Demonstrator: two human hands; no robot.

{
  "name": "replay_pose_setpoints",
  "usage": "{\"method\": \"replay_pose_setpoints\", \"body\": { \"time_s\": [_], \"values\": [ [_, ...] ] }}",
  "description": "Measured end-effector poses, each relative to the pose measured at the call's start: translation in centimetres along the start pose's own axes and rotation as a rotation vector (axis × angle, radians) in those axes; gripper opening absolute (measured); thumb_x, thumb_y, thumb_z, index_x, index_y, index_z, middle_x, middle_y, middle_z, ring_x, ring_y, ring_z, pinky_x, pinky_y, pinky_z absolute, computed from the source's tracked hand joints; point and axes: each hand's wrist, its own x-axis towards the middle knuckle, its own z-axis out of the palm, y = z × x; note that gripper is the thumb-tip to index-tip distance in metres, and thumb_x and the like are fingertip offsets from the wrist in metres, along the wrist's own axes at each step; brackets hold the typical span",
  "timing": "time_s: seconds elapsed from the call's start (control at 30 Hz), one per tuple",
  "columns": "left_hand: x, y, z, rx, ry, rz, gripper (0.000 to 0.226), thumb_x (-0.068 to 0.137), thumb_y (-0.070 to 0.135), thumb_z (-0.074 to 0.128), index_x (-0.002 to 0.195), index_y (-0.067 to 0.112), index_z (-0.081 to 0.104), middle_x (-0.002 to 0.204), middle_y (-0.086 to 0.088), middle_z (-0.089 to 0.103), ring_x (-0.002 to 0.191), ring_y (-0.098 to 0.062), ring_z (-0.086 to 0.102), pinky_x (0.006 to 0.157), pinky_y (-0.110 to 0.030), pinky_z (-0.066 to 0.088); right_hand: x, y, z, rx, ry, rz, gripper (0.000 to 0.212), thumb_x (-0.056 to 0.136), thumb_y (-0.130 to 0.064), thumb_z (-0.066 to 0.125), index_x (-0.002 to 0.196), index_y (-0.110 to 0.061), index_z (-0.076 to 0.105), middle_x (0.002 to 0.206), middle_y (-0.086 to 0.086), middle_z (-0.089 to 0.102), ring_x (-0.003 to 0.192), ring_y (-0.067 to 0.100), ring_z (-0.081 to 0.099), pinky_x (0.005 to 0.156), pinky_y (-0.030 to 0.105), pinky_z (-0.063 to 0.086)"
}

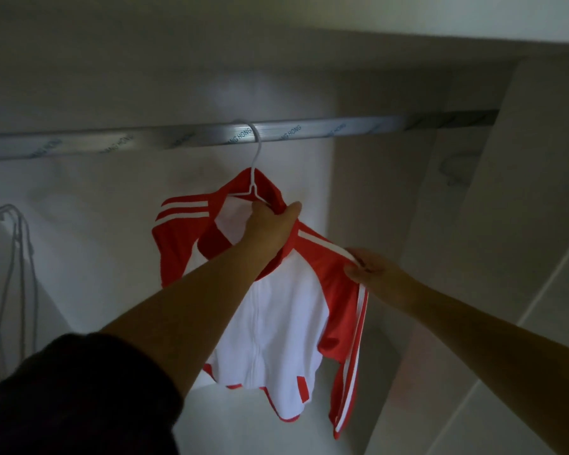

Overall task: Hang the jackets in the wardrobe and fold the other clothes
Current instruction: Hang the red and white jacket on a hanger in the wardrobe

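Head view: inside the wardrobe (391,103), dim light. Metal rail (191,137) runs left to right across the frame, printed text on it.

White wire hanger (256,159) has its hook over the rail, roughly mid-span. Jacket (276,307) is on the hanger: white body, red collar and sleeves, white stripes along the sleeves, front closed. It hangs tilted, left shoulder higher and further back, right sleeve dropping down the near side.

Left hand (271,224): grip closed on the jacket's collar right at the hanger's shoulder bar, thumb on top, fingers tucked under the red fabric. Whether it also pinches the wire itself, cannot tell. Dark sleeve (79,389) pushed up on that arm, bottom left.

Right hand (372,269): pinch grip shut on the right shoulder of the jacket, on the striped red part, fabric pulled slightly outward. Forearm bare.

Spare wire hangers (10,274) at the far left edge, below the rail, well apart from the jacket. Cannot tell what they hang from.

Right side: wardrobe side panel, then tiled floor (555,307) beyond it. Wardrobe bottom under the jacket is pale.
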Motion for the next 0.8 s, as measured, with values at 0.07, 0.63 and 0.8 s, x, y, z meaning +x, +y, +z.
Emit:
{"method": "replay_pose_setpoints", "body": {
  "time_s": [0.07,0.63,0.8],
  "values": [
    [0.8,0.0,0.5,0.037,0.070,0.011,0.057,0.087,0.038,0.062,0.129,0.001,0.049,0.119,-0.014,0.062,0.108,-0.029,0.059,0.088,-0.030,0.046,-0.4,0.8,0.2,-0.070,-0.035,-0.005,0.023,0.091,-0.002,0.057,0.113,0.005,0.060,0.107,0.020,0.065,0.099,0.032,0.063,0.092,0.046,0.048],
    [0.7,0.1,-0.3,0.071,0.115,0.041,0.039,0.092,0.024,0.059,0.117,-0.005,0.059,0.116,-0.022,0.063,0.111,-0.036,0.057,0.102,-0.039,0.042,-4.2,-2.7,-0.9,-0.429,-0.053,-0.190,0.030,0.071,-0.007,0.061,0.064,-0.027,0.040,0.060,-0.010,0.047,0.053,0.002,0.047,0.048,0.012,0.032],
    [-0.1,0.4,0.1,-0.125,0.017,-0.076,0.042,0.098,0.024,0.048,0.132,-0.001,0.046,0.126,-0.019,0.056,0.119,-0.036,0.051,0.099,-0.035,0.039,-3.6,-2.4,-0.3,-0.403,0.248,-0.228,0.021,0.081,-0.031,0.066,0.084,-0.028,0.046,0.079,-0.015,0.043,0.066,0.002,0.042,0.056,0.009,0.028]
  ]
}}
